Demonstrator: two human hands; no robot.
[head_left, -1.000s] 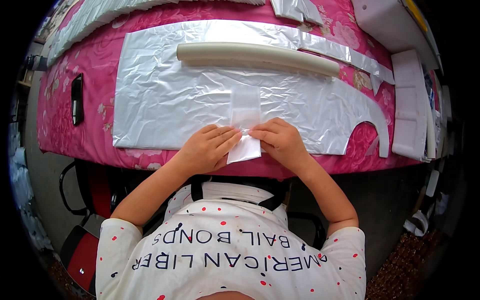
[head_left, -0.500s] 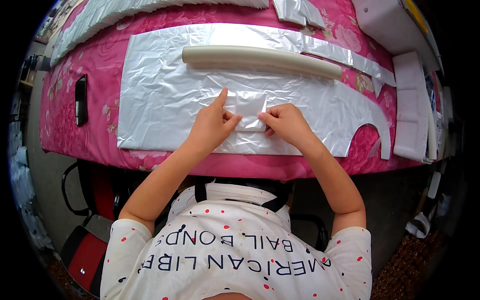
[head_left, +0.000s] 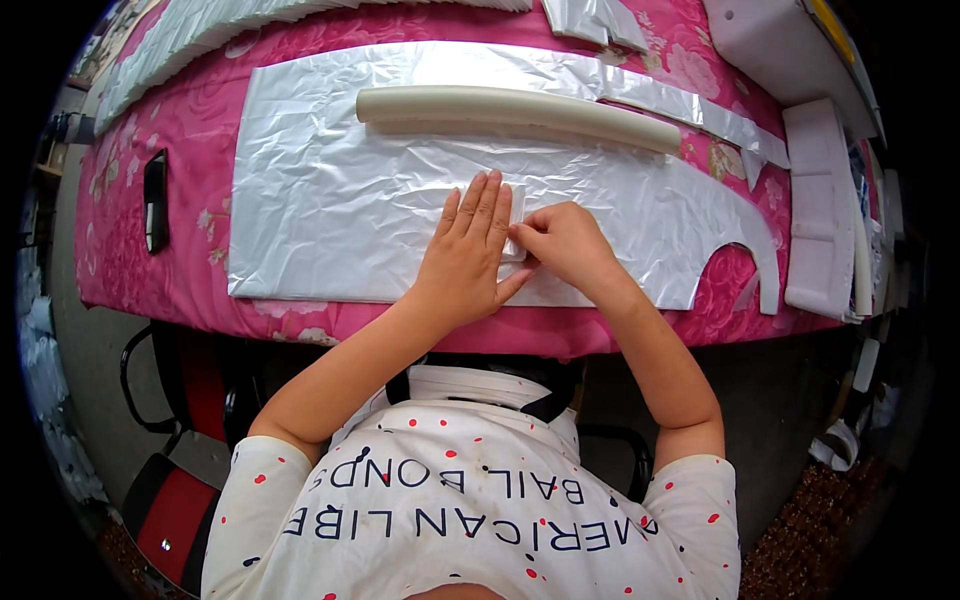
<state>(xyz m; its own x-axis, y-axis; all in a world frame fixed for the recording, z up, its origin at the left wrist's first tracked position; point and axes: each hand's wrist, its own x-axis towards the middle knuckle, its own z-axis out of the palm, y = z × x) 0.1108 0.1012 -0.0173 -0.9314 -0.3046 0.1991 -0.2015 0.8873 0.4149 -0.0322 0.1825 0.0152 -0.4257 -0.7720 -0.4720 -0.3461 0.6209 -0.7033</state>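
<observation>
A stack of large, wrinkled white plastic bags (head_left: 320, 200) is spread out in front of me, with narrow strap-like handles on the right. On it lies a small folded white plastic bag (head_left: 517, 205). My left hand (head_left: 466, 250) rests flat over this packet, fingers stretched out and thumb apart, covering most of it. At the packet's right edge, the thumb and forefinger of my right hand (head_left: 565, 243) pinch the plastic. Beyond both hands, a long cream-coloured tube (head_left: 520, 110) lies across the stack.
A pink floral cloth (head_left: 110, 240) covers the table. Toward the left edge lies a black phone (head_left: 156, 200). Rows of folded white bags (head_left: 220, 32) line the far left, with another small pile (head_left: 595, 22) farther back. White foam boxes (head_left: 812, 210) stand at the right; red-black chairs (head_left: 175, 515) are below left.
My left hand has opened from a bent-finger pose and moved right, flattening over the folded bag. My right hand keeps its pinch at the bag's right edge, shifted slightly.
</observation>
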